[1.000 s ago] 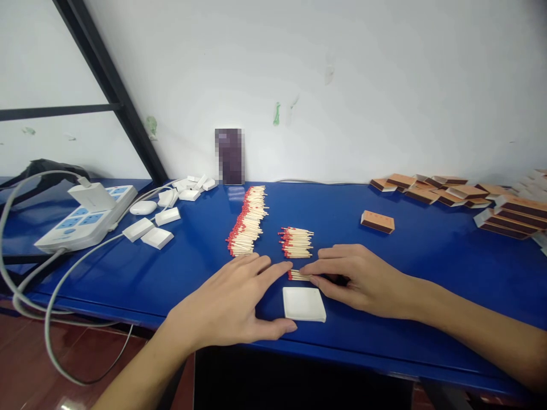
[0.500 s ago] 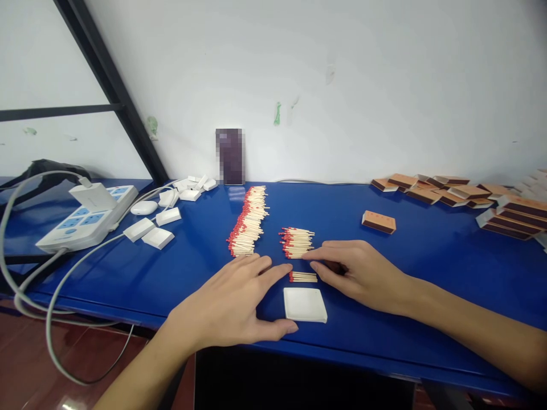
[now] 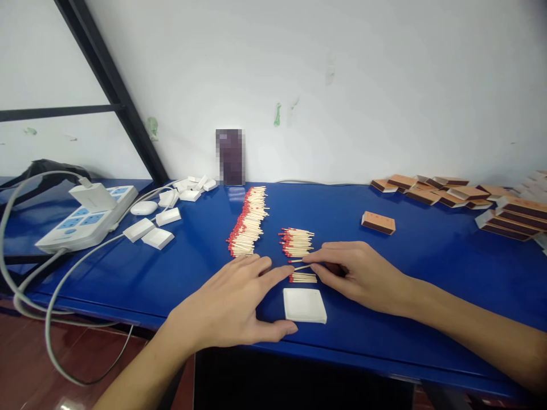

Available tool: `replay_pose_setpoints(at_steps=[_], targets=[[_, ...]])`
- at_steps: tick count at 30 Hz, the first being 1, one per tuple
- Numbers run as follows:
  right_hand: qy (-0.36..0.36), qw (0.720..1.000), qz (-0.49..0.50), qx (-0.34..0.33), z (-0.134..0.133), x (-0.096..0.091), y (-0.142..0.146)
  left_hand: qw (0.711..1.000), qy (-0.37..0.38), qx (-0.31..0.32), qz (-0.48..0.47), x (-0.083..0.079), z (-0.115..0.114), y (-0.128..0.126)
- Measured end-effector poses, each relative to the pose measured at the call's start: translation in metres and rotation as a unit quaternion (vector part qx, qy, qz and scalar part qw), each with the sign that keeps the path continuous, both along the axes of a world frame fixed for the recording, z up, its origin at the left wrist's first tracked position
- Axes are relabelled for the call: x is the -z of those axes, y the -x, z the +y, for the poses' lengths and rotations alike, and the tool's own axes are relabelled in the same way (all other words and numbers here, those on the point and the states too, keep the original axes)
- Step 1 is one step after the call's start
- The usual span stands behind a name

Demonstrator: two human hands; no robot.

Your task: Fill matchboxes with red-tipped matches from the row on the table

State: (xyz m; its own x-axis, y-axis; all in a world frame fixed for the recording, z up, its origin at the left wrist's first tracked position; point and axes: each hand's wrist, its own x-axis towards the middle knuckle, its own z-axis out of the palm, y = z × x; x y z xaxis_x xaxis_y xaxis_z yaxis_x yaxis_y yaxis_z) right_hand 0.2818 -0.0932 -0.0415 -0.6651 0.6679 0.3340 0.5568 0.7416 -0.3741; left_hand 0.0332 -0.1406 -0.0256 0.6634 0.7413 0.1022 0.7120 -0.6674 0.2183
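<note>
My left hand (image 3: 233, 299) lies flat on the blue table (image 3: 427, 262), fingers spread, its fingertips beside a small row of matches (image 3: 303, 278). My right hand (image 3: 354, 273) pinches a single match (image 3: 301, 267) between thumb and forefinger, just above that small row. A white inner tray (image 3: 304, 304) sits empty in front of both hands. Behind the hands lie a medium pile of red-tipped matches (image 3: 296, 242) and a long row of matches (image 3: 248, 221).
A lone orange matchbox sleeve (image 3: 378, 222) lies to the right, with a heap of sleeves (image 3: 461, 196) beyond it. White trays (image 3: 158, 225) and a power strip (image 3: 88, 216) with grey cables sit at the left. A dark blurred card (image 3: 230, 156) leans on the wall.
My right hand reached back to the medium pile, then drew toward me pinching one match over the small row. The left hand has stayed put.
</note>
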Motion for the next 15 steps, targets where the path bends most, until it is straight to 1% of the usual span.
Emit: replay_pose_setpoints(at_steps=[8, 13, 15], targets=[[0.010, 1.000, 0.008, -0.001, -0.0006, 0.0002, 0.0007, 1.000, 0.006, -0.005, 0.006, 0.0005, -0.0005, 0.0002], [0.024, 0.999, 0.006, -0.024, -0.0016, -0.0022, 0.0001, 1.000, -0.001, -0.006, 0.006, 0.0013, -0.0010, 0.0006], [0.030, 0.999, 0.009, -0.021, -0.0015, -0.0030, -0.0002, 1.000, -0.004, -0.006, 0.003, 0.0012, -0.0011, 0.0005]])
